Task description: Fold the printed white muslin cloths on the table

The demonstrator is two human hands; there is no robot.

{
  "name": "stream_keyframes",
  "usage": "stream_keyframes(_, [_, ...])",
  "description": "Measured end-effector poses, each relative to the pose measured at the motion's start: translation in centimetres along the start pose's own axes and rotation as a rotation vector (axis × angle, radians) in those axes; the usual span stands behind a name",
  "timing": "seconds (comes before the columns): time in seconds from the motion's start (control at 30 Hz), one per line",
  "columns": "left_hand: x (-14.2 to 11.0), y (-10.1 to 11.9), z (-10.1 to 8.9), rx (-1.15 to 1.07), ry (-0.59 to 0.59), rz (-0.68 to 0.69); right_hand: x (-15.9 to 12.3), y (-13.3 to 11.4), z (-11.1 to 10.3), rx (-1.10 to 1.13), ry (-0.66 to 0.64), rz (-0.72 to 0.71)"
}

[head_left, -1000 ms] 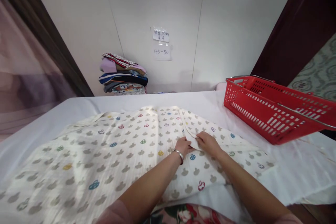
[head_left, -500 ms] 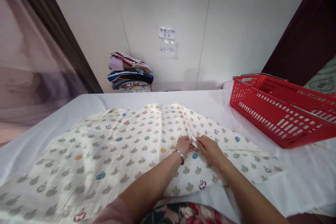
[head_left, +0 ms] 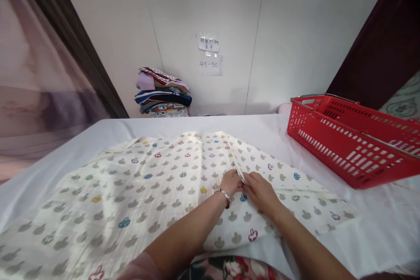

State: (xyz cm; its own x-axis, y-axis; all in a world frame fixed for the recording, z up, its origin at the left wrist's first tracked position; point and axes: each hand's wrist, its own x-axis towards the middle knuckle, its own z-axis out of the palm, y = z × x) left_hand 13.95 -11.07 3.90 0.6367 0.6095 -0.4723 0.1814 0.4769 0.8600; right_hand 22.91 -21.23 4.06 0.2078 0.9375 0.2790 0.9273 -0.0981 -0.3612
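Note:
A cream cloth (head_left: 164, 179) printed with grey and coloured mushroom shapes lies spread over the table, its right part folded over on itself. Near the middle right of it, my left hand (head_left: 232, 181) has its fingers closed on the folded edge; a silver bracelet circles that wrist. Right beside it, my right hand (head_left: 260, 187) pinches the same edge, the two hands almost touching. A short stretch of the raised edge shows between the fingers. Some fingertips are hidden behind the hands and fabric.
A red plastic basket (head_left: 348, 144) with metal handles stands at the right on the white-covered table (head_left: 262, 127). Behind the table's far edge rises a stack of folded clothes (head_left: 163, 92). Paper signs (head_left: 210, 64) hang on the wall. A sheer curtain (head_left: 42, 83) drapes at the left.
Both hands keep hold of the cloth's edge and have drawn slightly closer together. The view has shifted very slightly.

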Motion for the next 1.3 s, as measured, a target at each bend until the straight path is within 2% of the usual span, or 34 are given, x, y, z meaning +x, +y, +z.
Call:
stream_keyframes(0.1, [-0.8,1.0,0.3,-0.024,-0.068,0.042,0.1,1.0,-0.5,0.056,0.070,0.023])
stream_keyframes(0.2, [-1.1,1.9,0.5,-0.020,-0.142,0.085,0.3,2.4,-1.4,0.127,0.194,0.094])
stream_keyframes(0.3, [-0.5,2.3,0.2,0.075,-0.120,0.155,0.7,3.7,-3.0,0.119,0.291,0.149])
stream_keyframes(0.4, [0.9,2.7,-0.8,0.251,-0.039,0.254,0.9,4.4,-5.2,0.105,0.339,0.166])
stream_keyframes(0.5, [2.4,3.4,-2.5,0.537,0.132,0.435,0.9,4.5,-7.7,0.101,0.390,0.186])
stream_keyframes(0.6, [3.7,4.3,-4.1,0.803,0.308,0.707,0.6,4.5,-9.9,0.114,0.423,0.197])
stream_keyframes(0.7, [4.9,5.0,-5.4,1.025,0.305,0.980,0.1,4.5,-11.8,0.100,0.435,0.197])
stream_keyframes(0.77, [5.6,5.2,-6.0,1.148,0.264,1.073,-0.2,4.6,-12.7,0.066,0.452,0.176])
stream_keyframes(0.97, [6.3,6.5,-7.5,1.313,0.188,1.158,-1.0,5.8,-14.3,-0.111,0.503,0.115])
stream_keyframes(1.17, [6.3,9.2,-8.8,1.257,0.300,1.199,-2.0,7.0,-14.2,-0.228,0.439,0.171])
stream_keyframes(1.3, [7.4,10.3,-8.8,1.256,0.288,1.245,-2.5,6.9,-14.0,-0.197,0.433,0.158])
